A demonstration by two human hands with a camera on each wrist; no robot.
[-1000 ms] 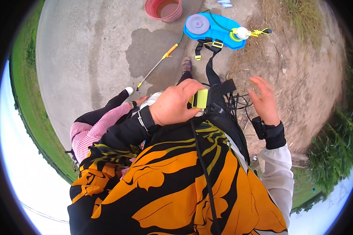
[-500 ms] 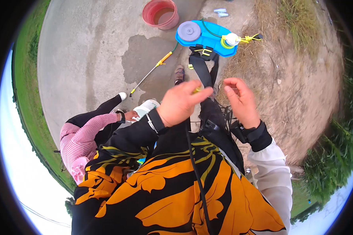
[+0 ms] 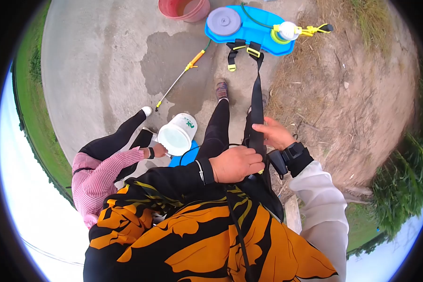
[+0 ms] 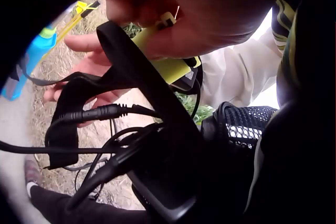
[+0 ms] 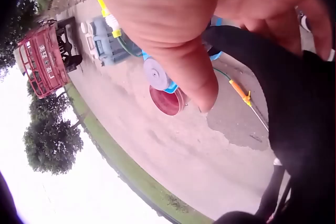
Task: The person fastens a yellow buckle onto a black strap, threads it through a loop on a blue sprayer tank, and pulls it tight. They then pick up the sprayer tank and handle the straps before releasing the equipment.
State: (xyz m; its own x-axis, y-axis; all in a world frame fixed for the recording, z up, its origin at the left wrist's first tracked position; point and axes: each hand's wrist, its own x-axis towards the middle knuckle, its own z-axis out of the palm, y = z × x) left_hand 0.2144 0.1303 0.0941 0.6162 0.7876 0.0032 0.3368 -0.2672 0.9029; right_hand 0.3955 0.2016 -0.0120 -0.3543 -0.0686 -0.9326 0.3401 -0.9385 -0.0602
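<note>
My left hand (image 3: pixel 237 164) pinches a yellow-green plastic buckle (image 4: pixel 176 70), which is mostly hidden behind the hand in the head view. A black webbing strap (image 3: pixel 257 98) runs from there up to a blue backpack sprayer (image 3: pixel 256 26) standing on the ground. Just above and to the right, my right hand (image 3: pixel 278 134) is at the strap, its thumb over the webbing's edge. In the left wrist view that hand's fingers (image 4: pixel 50 95) are spread and fairly straight, with the strap passing across the palm. A loop of strap (image 4: pixel 123 45) hangs near the buckle.
A spray wand (image 3: pixel 174 84) lies on the concrete, near a red bucket (image 3: pixel 185 11). At left another person in a striped top (image 3: pixel 101 169) touches a white bucket (image 3: pixel 178 134). Black cables (image 4: pixel 121 145) hang by my waist. A red vehicle (image 5: pixel 44 61) stands farther off.
Both hands have come lower and closer together at the strap, which now hangs straighter toward the sprayer. The right hand has moved left to the strap. The other person's white bucket has come into fuller view.
</note>
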